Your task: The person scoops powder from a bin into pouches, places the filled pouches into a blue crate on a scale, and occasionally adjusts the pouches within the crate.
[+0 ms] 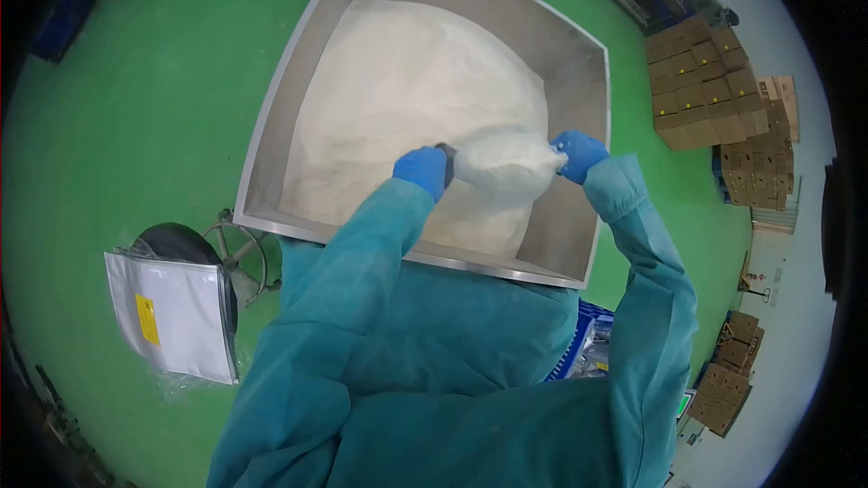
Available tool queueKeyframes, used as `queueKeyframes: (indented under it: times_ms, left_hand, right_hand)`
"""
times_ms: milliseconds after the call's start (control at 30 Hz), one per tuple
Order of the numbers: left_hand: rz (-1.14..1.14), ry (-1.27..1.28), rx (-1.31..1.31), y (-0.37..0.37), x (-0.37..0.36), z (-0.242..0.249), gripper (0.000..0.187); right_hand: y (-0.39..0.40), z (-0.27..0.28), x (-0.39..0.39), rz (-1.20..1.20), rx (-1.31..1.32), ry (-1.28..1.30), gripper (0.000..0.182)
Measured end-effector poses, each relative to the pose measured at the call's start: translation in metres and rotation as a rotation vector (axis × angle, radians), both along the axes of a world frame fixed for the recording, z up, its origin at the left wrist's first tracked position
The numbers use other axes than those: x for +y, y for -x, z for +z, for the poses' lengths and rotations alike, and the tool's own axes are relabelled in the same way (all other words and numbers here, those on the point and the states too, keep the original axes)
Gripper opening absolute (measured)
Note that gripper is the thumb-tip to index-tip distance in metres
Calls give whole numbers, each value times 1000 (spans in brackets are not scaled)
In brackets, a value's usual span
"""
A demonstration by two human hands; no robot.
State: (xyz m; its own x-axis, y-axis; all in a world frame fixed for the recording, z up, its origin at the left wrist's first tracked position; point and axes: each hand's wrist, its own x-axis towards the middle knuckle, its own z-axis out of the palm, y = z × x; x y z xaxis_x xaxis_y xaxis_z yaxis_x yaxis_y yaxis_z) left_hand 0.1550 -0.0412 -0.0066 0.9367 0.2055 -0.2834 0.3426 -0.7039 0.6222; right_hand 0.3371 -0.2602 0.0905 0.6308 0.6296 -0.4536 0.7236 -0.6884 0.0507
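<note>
Between my two gloved hands a clear plastic bag [506,163] bulges with white powder, tilted over the powder [407,72] in a large metal bin [579,45]. My right hand [579,155], in a blue glove, is closed on the bag's gathered end near the bin's right wall. My left hand [421,170], also in a blue glove, is closed around a dark grey scoop-like tool [447,161] at the bag's left end. Most of that tool is hidden by the hand and the bag.
White packets [176,312] lie on a round black stool [181,242] at the left. A blue crate [574,343] stands by my right side, near the bin's front edge. Stacked cardboard boxes [705,86] line the right wall over the green floor [163,117].
</note>
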Motion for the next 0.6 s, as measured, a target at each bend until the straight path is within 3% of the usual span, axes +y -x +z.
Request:
queueKeyframes:
  times_ms: [67, 167, 267, 367, 400, 467, 533, 600]
  left_hand:
    - [18, 129, 17, -1, -10, 6, 26]
    - [168, 65, 52, 3, -17, -3, 27]
    - [120, 75, 50, 8, -16, -32, 29]
    - [107, -28, -19, 32, -9, -49, 23]
    - [119, 23, -8, 40, -7, -61, 22]
    - [118, 63, -11, 52, -10, -74, 20]
    - [37, 72, -45, 60, -20, -67, 20]
    - [-57, 132, -72, 67, -14, -49, 24]
  right_hand:
    - [4, 9, 14, 170, -154, -175, 21]
    - [50, 29, 71, 331, -61, -138, 22]
    - [108, 41, 135, 541, 77, -1, 25]
    - [92, -4, 156, 477, -97, 147, 20]
    - [72, -6, 173, 292, -9, 179, 22]
    - [51, 49, 191, 257, -142, -15, 25]
    - [-10, 30, 221, 235, -194, 113, 26]
    - [-41, -10, 240, 243, -21, 17, 27]
